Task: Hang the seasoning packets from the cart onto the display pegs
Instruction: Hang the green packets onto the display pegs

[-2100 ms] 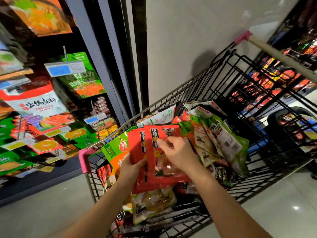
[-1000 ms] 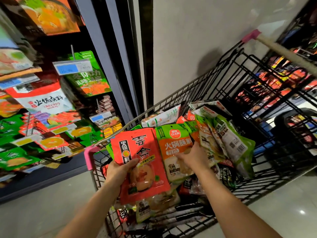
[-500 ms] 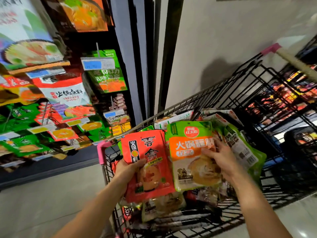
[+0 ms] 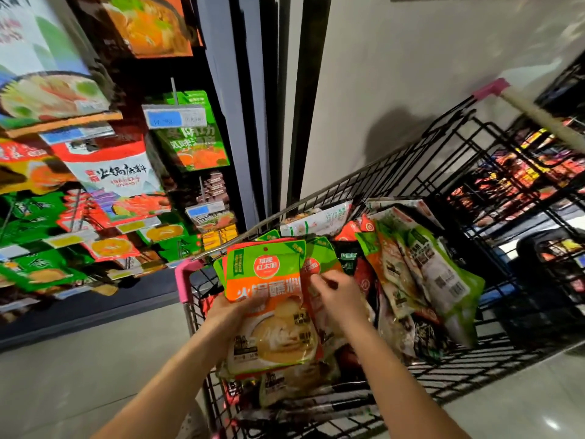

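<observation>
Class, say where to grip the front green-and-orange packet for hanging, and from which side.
Pinch the green-and-orange packet at its upper right edge, coming from the right. The left hand holds its lower left, and the hang hole at top centre should stay free for hanging.

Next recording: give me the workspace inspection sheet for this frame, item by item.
Surface: grey tiled floor; no table in view.
Job's things: green-and-orange packet held up; loose packets in the wire cart; display pegs carry hung stock.
Clutter: nothing seen.
Hands: left hand grips the green-and-orange packet with others behind it; right hand, fingers curled at a second packet, grip unclear.
Cables: nothing seen.
Surroundings: pale wall; stocked shelves beyond the cart.
</observation>
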Tool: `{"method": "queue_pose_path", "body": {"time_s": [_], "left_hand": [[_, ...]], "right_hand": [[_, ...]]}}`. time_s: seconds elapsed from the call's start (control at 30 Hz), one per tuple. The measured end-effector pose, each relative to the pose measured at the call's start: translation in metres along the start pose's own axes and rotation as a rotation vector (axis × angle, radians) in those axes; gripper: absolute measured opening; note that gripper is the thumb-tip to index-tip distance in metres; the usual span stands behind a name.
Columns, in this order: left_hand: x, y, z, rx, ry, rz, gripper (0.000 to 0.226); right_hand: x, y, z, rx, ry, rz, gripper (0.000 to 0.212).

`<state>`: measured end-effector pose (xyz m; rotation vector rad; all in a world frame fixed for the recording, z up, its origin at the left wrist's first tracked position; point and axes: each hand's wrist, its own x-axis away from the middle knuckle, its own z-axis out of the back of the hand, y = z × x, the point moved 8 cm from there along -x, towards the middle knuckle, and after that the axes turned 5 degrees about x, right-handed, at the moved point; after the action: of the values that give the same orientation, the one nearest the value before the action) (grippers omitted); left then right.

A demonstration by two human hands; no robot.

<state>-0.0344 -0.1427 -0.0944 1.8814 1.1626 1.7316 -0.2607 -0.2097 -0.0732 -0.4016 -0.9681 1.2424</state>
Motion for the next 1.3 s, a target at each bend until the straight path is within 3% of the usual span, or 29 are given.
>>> {"method": "queue_pose_path", "body": {"time_s": [0.07,0.2,0.3,0.33,0.4,0.47,0.53,0.67,0.77,0.9,1.0,1.17,1.23,1.3], "left_hand": [[0.003,0.002,0.002,-0.005,-0.016,-0.012,0.048],[0.011,0.002,0.012,0.016,-0.071,-0.022,0.048],[0.013,0.003,0.026,0.022,-0.049,-0.066,0.058],[0.013,0.004,0.028,0.022,-0.050,-0.081,0.065],[0.014,0.005,0.031,0.032,-0.061,-0.095,0.075],[0.014,0.008,0.030,0.035,-0.076,-0.095,0.066],[0.013,0.011,0.029,0.042,-0.060,-0.100,0.055],[0.015,0.018,0.025,0.039,-0.019,-0.125,0.049],[0.014,0.015,0.025,0.048,0.016,-0.128,0.048],[0.011,0.012,0.026,0.074,0.053,-0.092,0.053],[0.012,0.003,0.032,0.226,0.068,0.030,0.040],[0.011,0.010,0.029,0.078,0.007,-0.147,0.100],[0.007,0.008,0.029,0.022,0.035,-0.178,0.101],[0.001,0.003,0.034,0.029,0.054,-0.173,0.100]], "right_hand": [[-0.020,0.021,0.034,0.113,0.125,-0.048,0.029],[-0.047,0.045,0.022,0.441,-0.095,-0.156,0.092],[-0.054,0.052,0.016,0.510,-0.088,-0.175,0.100],[-0.056,0.056,0.017,0.462,-0.083,-0.194,0.096],[-0.051,0.061,0.019,0.277,-0.101,-0.228,0.063],[-0.041,0.062,0.025,0.121,-0.120,-0.227,0.034],[-0.028,0.053,0.039,0.059,-0.110,-0.164,0.021],[-0.016,0.027,0.096,-0.069,0.059,-0.017,0.031],[-0.006,0.001,0.112,-0.175,0.017,0.038,0.032],[0.010,-0.043,0.049,-0.254,-0.152,0.090,0.028],[0.005,-0.043,0.000,-0.194,-0.101,0.114,0.028],[0.011,-0.048,-0.053,-0.239,0.040,0.095,0.030],[0.014,-0.055,-0.066,-0.248,0.029,0.103,0.028],[0.011,-0.055,-0.055,-0.228,0.058,0.136,0.012]]}}
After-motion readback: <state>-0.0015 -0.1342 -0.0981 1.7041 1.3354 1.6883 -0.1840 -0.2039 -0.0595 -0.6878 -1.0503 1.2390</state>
